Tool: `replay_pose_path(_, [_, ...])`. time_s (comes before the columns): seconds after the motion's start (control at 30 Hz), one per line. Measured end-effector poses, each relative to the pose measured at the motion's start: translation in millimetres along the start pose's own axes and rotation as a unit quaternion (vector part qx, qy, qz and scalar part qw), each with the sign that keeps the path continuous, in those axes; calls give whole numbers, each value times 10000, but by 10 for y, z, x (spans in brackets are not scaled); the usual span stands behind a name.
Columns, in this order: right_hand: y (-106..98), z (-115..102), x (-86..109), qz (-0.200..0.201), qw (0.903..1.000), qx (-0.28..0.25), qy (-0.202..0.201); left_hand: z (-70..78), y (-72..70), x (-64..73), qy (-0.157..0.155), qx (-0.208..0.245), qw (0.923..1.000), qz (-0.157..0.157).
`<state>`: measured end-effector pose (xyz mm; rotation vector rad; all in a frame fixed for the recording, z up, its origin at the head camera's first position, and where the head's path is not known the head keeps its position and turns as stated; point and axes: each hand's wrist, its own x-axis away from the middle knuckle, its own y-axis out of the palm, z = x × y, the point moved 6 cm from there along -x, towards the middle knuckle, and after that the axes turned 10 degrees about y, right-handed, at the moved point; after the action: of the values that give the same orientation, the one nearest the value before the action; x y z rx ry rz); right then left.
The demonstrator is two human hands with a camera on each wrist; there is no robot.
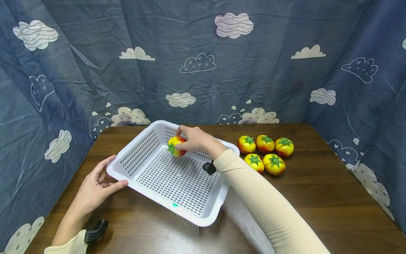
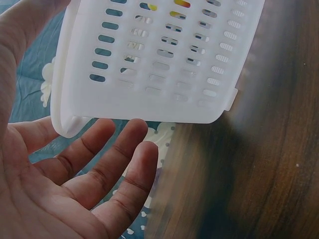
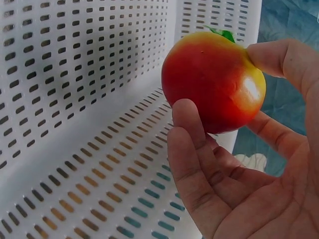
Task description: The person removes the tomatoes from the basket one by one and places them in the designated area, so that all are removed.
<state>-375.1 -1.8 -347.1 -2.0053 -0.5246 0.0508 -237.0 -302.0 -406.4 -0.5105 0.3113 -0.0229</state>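
Observation:
A white perforated plastic basket point(image 1: 177, 210) stands at an angle on the wooden table. With thumb and fingers at its left corner, my left hand point(image 1: 93, 188) holds the rim; in the left wrist view the remaining fingers point(image 2: 119, 169) hang loosely beside the basket wall point(image 2: 149, 107). Inside the basket, toward its back, my right hand point(image 1: 198, 139) grips a red-and-yellow tomato point(image 1: 177, 145) with a green leafy top. The right wrist view shows thumb and fingers around this tomato point(image 3: 212, 82), close to the slotted walls.
Several more red-and-yellow tomatoes point(image 1: 265, 144) sit grouped on the table, right of the basket. A dark blue curtain point(image 1: 190, 84) with cloud prints hangs behind the wooden table point(image 1: 317, 197) and along its sides. My right forearm crosses the basket's right side.

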Motion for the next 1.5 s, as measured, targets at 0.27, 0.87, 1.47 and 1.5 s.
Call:
replay_pose_path(0.27, [-55,67,24,-73,9997,-235,43,1,1,5,-114,-58,9999,-47])
replay_pose_path(0.87, [-217,215,139,-160,9978,-647,4,16,-8,12,-15,-58,10000,-12])
replay_pose_path(1.47, [-387,400,285,-108,9937,-1115,-12,-27,-5,1,-30,-25,10000,-3])
replay_pose_path(1.5, [-403,405,303,-87,9935,-1133,-15,-25,-1,1,-41,-31,10000,-8])
